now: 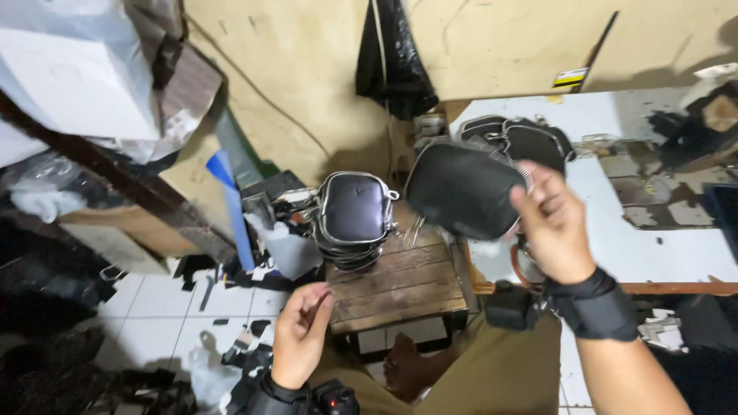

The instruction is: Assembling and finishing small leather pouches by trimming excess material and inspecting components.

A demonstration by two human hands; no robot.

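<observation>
While the right hand pinches a black pouch above the stool's right edge, the left hand hangs loosely curled and empty; that light grip could drop the pouch onto the stack.

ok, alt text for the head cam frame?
The right hand holds up a black pouch; the left hand hangs open and empty near a wooden stool stacked with similar pouches. More lie on the white table.
</observation>
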